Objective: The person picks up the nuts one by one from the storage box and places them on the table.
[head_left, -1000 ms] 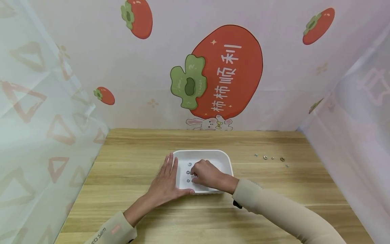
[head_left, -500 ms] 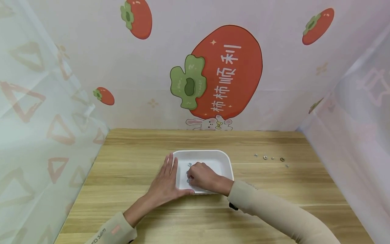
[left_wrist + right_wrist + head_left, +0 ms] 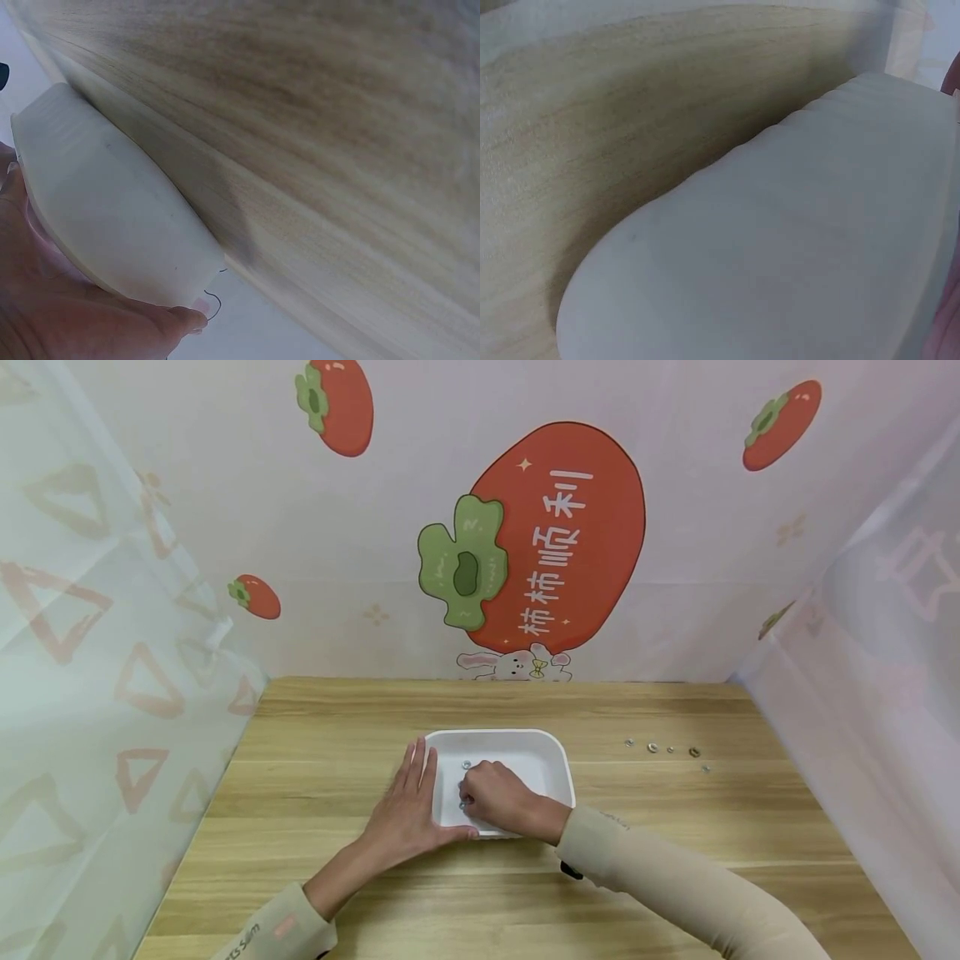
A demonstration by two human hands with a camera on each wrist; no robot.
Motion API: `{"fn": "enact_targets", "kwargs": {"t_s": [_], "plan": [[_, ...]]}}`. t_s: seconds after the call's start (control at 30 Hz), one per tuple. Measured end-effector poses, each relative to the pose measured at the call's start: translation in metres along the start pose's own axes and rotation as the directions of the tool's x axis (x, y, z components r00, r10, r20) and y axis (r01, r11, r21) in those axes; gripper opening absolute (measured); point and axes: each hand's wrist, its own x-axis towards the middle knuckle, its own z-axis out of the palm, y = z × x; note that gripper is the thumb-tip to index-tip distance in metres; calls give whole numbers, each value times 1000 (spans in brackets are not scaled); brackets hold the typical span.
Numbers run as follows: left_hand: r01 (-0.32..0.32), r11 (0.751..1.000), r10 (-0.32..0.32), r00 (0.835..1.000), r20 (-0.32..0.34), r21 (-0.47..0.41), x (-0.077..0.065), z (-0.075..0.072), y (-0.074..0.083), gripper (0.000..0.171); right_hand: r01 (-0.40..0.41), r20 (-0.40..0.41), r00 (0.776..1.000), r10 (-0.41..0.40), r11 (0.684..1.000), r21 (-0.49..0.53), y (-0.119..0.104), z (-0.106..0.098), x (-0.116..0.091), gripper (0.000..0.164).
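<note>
Wood table (image 3: 337,710), printed wall (image 3: 697,593) ahead of me.
On the wall I note one big red persimmon (image 3: 585,560) bearing white characters (image 3: 553,510); below it, a rabbit (image 3: 510,667) with yellow bow (image 3: 538,669); smaller persimmons (image 3: 262,597) both sides. To my left, a pale sheet (image 3: 45,710), red triangles (image 3: 153,783); to my right, another.

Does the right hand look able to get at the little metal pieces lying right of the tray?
Probably yes: the right hand is inside the white tray, and only the tray's rim seems to stand between it and the metal pieces.
</note>
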Motion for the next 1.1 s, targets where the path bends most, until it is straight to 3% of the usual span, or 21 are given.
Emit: {"fn": "enact_targets", "kwargs": {"t_s": [0.87, 1.1], "plan": [[-19, 1000, 18, 999, -51, -7, -1, 1, 0, 139, -16, -10, 1000, 16, 1000, -20, -4, 7, 1, 36], [-27, 1000, 27, 998, -51, 7, 0, 1, -1, 140, -1, -57, 998, 1, 1000, -10, -1, 4, -5, 38]]}}
